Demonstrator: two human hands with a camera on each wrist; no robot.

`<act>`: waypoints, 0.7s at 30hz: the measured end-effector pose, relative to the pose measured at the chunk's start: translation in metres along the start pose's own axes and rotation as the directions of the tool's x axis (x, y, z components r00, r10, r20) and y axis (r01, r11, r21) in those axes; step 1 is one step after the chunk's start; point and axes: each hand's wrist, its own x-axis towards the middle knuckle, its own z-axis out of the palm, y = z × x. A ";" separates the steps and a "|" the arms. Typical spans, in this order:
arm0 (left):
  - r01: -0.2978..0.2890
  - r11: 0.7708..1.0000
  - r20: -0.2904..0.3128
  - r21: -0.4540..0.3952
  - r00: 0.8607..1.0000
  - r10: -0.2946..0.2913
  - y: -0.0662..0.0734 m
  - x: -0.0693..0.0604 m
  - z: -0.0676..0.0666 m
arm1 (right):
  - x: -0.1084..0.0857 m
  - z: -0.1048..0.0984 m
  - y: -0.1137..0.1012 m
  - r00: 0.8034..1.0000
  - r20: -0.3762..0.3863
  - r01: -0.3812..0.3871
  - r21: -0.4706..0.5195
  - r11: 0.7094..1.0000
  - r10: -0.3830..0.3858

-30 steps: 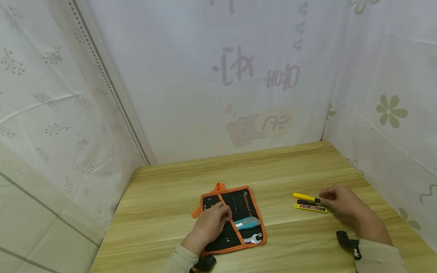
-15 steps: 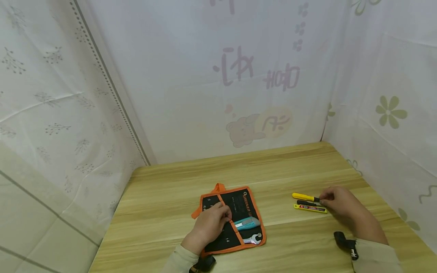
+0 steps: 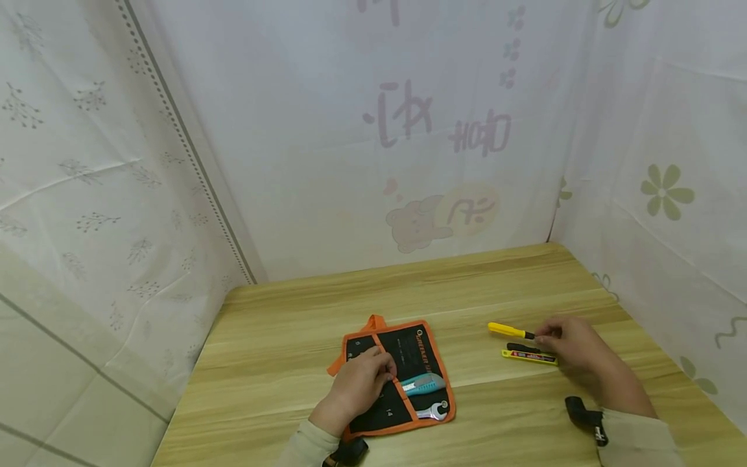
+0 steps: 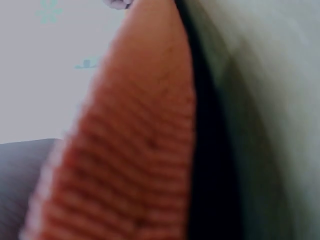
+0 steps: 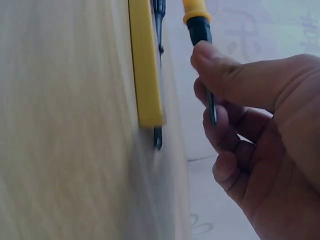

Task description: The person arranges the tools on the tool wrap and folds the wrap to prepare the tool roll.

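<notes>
My right hand (image 3: 569,340) pinches a screwdriver with a yellow handle (image 3: 509,330) between thumb and fingertips, by its black collar. In the right wrist view the screwdriver's black collar (image 5: 199,30) is under the thumb, its slim metal tip pointing down past the fingers. Just in front of that hand lie a thin black tool (image 3: 523,348) and a flat yellow case (image 3: 529,357), side by side. My left hand (image 3: 362,383) pinches the orange pocket edge of a black tool pouch (image 3: 411,344). A teal utility knife (image 3: 424,383) and an open-ended wrench (image 3: 434,410) poke out of the pocket.
Everything lies on a wood-grain table (image 3: 280,350). Patterned white cloth (image 3: 315,162) hangs behind and at both sides. A sleeve cuff (image 4: 120,165), large and blurred, fills much of the left wrist view.
My right hand has closed on the screwdriver and shifted it left and slightly up, apart from the black tool and yellow case. The left hand has stayed on the pouch.
</notes>
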 end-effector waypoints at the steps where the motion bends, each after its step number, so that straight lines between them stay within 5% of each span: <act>1: 0.002 1.000 -0.003 -0.006 1.000 -0.003 0.000 0.000 0.000 | 0.000 0.001 -0.003 1.000 -0.004 0.011 0.003 1.000 -0.011; 10: 0.000 1.000 -0.024 -0.025 1.000 -0.001 0.002 0.000 0.003 | 0.007 0.017 -0.030 0.991 -0.039 0.126 0.042 0.991 -0.124; 21: 0.003 0.999 -0.018 -0.033 1.000 -0.004 0.004 0.001 0.002 | 0.013 0.041 -0.069 0.959 0.011 0.280 0.128 0.951 -0.284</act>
